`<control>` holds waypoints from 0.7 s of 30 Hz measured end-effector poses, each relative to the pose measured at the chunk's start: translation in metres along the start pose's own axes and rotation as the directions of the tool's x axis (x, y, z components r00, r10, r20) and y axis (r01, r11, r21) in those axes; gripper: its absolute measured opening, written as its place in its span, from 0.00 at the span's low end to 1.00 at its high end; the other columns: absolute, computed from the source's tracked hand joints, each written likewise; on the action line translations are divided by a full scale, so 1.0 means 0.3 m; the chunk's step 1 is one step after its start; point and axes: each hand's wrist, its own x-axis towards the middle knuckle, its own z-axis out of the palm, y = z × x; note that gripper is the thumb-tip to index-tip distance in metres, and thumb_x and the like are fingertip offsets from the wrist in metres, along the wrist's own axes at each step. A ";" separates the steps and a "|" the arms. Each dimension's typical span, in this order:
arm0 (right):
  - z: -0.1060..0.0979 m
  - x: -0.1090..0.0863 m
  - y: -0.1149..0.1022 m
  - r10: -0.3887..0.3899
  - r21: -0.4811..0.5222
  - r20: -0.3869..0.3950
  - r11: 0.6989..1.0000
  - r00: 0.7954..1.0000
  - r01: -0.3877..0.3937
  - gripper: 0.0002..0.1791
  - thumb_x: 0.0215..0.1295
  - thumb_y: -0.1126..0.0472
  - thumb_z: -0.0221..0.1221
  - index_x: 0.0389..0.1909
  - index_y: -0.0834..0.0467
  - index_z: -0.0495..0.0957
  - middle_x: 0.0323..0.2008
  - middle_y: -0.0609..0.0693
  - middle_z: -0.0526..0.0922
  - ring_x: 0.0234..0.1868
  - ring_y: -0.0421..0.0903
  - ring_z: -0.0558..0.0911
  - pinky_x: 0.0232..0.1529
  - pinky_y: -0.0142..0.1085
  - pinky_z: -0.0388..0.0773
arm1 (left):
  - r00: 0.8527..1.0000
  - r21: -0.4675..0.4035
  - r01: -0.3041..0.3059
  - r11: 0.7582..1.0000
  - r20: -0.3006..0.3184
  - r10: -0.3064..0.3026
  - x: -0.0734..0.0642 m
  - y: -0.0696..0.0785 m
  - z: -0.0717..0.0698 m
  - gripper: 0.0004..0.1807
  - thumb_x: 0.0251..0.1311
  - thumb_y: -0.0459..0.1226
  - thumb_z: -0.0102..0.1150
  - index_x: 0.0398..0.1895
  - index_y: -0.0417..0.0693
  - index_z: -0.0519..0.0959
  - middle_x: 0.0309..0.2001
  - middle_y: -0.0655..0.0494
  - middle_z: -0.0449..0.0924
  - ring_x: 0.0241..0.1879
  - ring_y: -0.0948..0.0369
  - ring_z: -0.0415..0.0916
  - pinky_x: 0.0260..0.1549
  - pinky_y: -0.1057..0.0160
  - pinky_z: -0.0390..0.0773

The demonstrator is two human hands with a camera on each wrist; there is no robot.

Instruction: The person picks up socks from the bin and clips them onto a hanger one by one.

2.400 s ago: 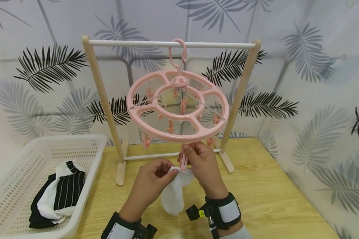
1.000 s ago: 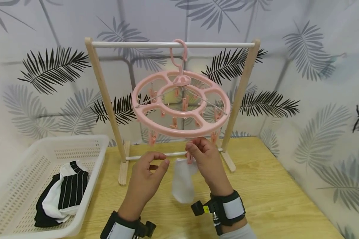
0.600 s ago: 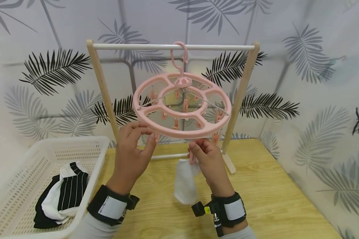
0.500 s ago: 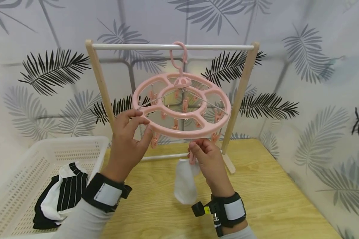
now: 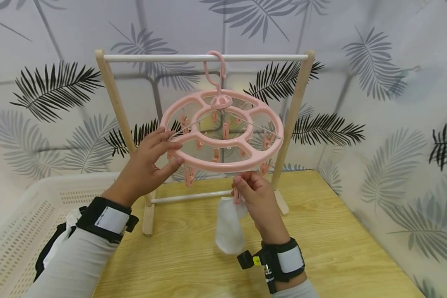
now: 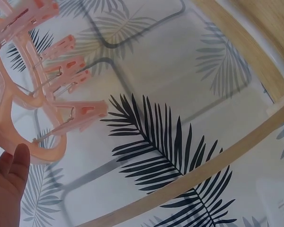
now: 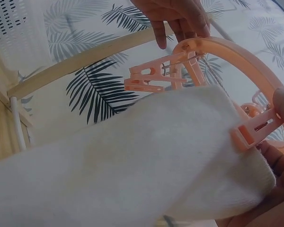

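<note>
A pink round clip hanger hangs by its hook from the rack's white bar. My left hand holds its left rim, the thumb in front and the fingers across the ring, as the left wrist view also shows with the rim. Under the front of the ring, my right hand pinches a pink clothespin. That clothespin is clamped on the top edge of a white sock, which hangs down. In the right wrist view the sock fills the foreground, with the clothespin's jaws over its edge.
The wooden rack stands on the yellow wood-grain table. At left, a white perforated basket holds black and white fabric items, partly behind the left sleeve. Several other pink clothespins dangle from the ring.
My left hand has let go of the sock and moved up and left to the hanger's rim. My right hand still pinches the clothespin, now slightly higher, with the sock hanging from it.
</note>
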 end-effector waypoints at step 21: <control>-0.063 0.022 -0.015 0.045 -0.060 -0.093 0.997 0.995 -0.051 0.20 0.63 0.47 0.57 0.40 0.62 0.74 0.31 0.54 0.76 0.28 0.47 0.74 0.30 0.31 0.74 | 0.996 0.008 -0.090 0.996 0.014 0.090 0.002 0.052 -0.042 0.14 0.51 0.39 0.68 0.41 0.44 0.81 0.46 0.45 0.75 0.51 0.51 0.68 0.47 0.47 0.73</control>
